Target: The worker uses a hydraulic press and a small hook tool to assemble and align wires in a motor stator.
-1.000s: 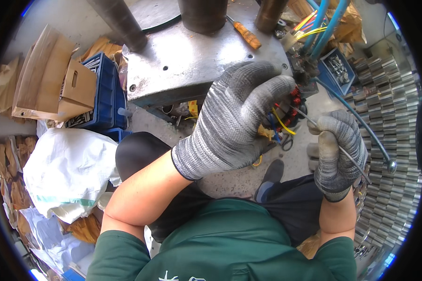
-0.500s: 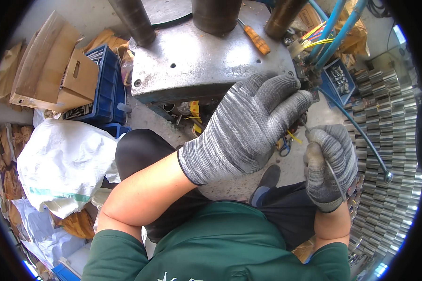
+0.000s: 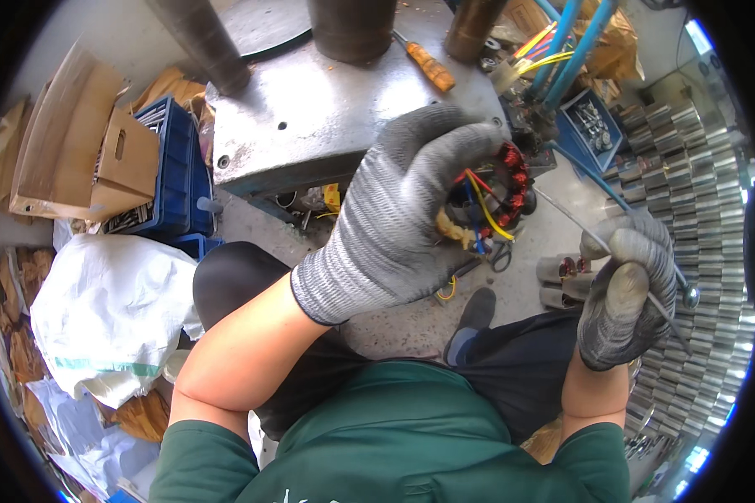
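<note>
My left hand [image 3: 394, 214], in a grey striped knit glove, is closed around a wound motor stator [image 3: 516, 180], a ring with dark red windings. Yellow, red and blue lead wires come out of its middle, and a pale, frayed-looking bit hangs at its lower edge. Much of the ring is hidden behind my fingers. To the right, my gloved right hand [image 3: 633, 289] grips a thin metal rod [image 3: 566, 214], thumb pressed along it. The rod slants up and left, its far end close to the stator; whether they touch I cannot tell.
Ahead stands a metal press table [image 3: 327, 121] with thick columns and a wooden-handled tool [image 3: 430, 67]. Stacked metal cores [image 3: 688, 226] fill the right side. A blue lever [image 3: 600, 180] crosses there. Left are a cardboard box [image 3: 67, 142], blue crate [image 3: 176, 159] and white sack [image 3: 109, 310].
My right hand has moved right and down with the rod, away from my left hand. My left hand has turned and shifted left, bringing the stator into sight. The whole view has shifted slightly.
</note>
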Available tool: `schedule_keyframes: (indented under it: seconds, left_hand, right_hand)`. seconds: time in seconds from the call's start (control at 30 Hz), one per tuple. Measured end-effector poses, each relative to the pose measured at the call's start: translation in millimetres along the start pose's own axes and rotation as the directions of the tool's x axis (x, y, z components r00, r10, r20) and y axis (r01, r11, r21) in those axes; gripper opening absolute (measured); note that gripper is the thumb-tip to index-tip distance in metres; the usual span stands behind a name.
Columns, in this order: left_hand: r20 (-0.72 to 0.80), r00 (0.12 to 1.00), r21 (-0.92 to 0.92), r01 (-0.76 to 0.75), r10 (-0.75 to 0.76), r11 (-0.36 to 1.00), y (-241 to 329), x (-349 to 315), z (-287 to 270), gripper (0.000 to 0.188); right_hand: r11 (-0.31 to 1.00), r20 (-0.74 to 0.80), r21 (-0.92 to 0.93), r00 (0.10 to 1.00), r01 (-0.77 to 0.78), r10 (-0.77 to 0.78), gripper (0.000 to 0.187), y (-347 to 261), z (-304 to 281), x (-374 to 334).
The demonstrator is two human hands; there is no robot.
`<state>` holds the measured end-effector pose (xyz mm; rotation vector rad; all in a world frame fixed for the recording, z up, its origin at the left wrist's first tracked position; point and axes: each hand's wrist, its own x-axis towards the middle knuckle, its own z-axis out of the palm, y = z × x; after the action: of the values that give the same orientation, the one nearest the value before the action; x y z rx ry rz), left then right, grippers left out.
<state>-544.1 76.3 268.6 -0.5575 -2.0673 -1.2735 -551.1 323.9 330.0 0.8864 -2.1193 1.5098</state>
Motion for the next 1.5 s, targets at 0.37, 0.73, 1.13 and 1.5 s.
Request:
schedule_keyframes:
  seconds: [0.37, 0.73, 1.13, 1.5]
  left_hand:
    - [0.031, 0.988, -0.007, -0.153, 0.153, 0.988, -3, -3, -4, 0.086]
    - [0.019, 0.988, -0.035, -0.152, 0.153, 0.988, -6, -8, 0, 0.099]
    - [0.029, 0.995, -0.155, -0.088, 0.093, 0.984, -2, -9, 1, 0.106]
    - [0.040, 0.991, 0.007, -0.129, 0.129, 0.992, -4, -11, 0, 0.116]
  right_hand:
    - [0.973, -0.016, 0.227, 0.999, -0.042, 0.047, 0.024, 18, -5, 10]
    - [0.991, 0.123, 0.070, 0.987, -0.110, 0.101, 0.019, 20, 1, 15]
    - [0.972, 0.237, 0.061, 0.949, -0.228, 0.208, 0.025, 34, 25, 5]
    - [0.898, 0.229, 0.185, 0.906, -0.399, 0.355, 0.024, 35, 32, -1]
